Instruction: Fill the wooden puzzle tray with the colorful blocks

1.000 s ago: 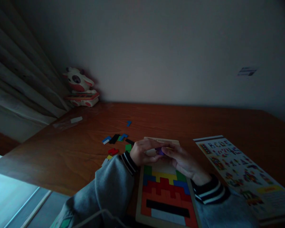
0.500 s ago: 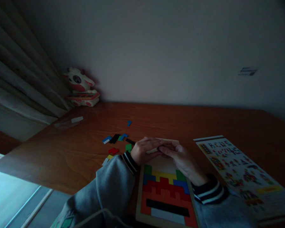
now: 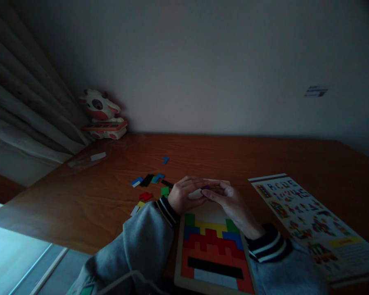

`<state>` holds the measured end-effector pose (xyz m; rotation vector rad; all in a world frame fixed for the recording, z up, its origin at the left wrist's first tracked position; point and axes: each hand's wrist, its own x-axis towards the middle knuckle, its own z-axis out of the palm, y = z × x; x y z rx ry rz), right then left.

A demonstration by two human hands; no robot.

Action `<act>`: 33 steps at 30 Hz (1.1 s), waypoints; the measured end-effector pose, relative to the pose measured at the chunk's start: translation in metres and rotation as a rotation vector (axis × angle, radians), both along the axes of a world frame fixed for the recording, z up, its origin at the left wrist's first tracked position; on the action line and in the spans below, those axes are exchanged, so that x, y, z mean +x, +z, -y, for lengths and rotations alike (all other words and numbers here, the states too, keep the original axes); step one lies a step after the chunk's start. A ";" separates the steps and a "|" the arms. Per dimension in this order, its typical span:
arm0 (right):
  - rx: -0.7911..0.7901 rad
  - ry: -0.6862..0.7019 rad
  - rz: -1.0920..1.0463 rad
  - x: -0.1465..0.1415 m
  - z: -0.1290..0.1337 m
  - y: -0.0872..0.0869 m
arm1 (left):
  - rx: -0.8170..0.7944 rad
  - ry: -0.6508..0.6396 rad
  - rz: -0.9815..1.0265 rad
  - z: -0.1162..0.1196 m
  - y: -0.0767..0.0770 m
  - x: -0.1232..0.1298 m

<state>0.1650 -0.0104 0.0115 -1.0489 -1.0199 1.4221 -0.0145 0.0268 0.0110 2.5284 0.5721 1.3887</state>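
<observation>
My left hand (image 3: 186,194) and my right hand (image 3: 230,200) meet above the far part of a wooden puzzle tray (image 3: 178,262). Between their fingertips is a small dark purple piece (image 3: 205,188), mostly covered; the right thumb and fingers pinch it, and the left fingertips touch at the same spot. Coloured block pieces fill the near part of the tray, among them a long black bar (image 3: 215,267), red pieces (image 3: 212,237) and a yellow piece (image 3: 210,226). Pale bare board shows below the hands.
Loose pieces, black (image 3: 146,180), red (image 3: 145,196) and green (image 3: 165,191), lie left of the tray. A blue piece (image 3: 165,160) sits farther back. A printed sheet (image 3: 307,221) is on the right. A cow toy (image 3: 103,114) stands at the back left by the curtain.
The purple piece between the fingertips shows a little more. Both hands stay nearly in place over the tray; the whole view has shifted slightly.
</observation>
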 end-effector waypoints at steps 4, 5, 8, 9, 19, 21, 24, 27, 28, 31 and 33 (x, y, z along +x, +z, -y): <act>0.014 0.026 0.028 0.000 0.000 -0.002 | -0.104 -0.026 -0.008 0.002 0.002 -0.002; 0.035 0.037 0.058 0.001 0.001 -0.002 | -0.153 -0.034 -0.005 0.003 0.002 -0.003; 0.180 0.009 0.268 0.006 0.004 0.002 | -0.379 -0.048 0.041 0.005 0.003 -0.004; 0.256 -0.023 0.374 0.008 0.005 0.004 | -0.483 -0.054 0.074 0.005 0.003 -0.004; 0.918 -0.016 0.965 0.022 0.008 0.005 | -1.065 -0.293 0.261 0.002 0.005 0.000; 0.942 -0.029 0.970 0.022 0.008 0.003 | -1.125 -0.333 0.268 0.004 0.006 0.001; 0.964 -0.052 0.972 0.020 0.008 0.001 | -1.182 -0.334 0.290 0.006 0.007 0.003; 0.964 -0.062 0.971 0.020 0.009 0.001 | -1.200 -0.341 0.290 0.006 0.006 0.004; 0.958 -0.064 0.967 0.020 0.009 0.001 | -1.201 -0.346 0.290 0.006 0.006 0.005; 0.927 -0.071 0.944 0.019 0.010 0.003 | -1.202 -0.335 0.292 0.006 0.004 0.005; 0.912 -0.067 0.920 0.018 0.010 0.004 | -1.206 -0.310 0.292 0.007 0.004 0.005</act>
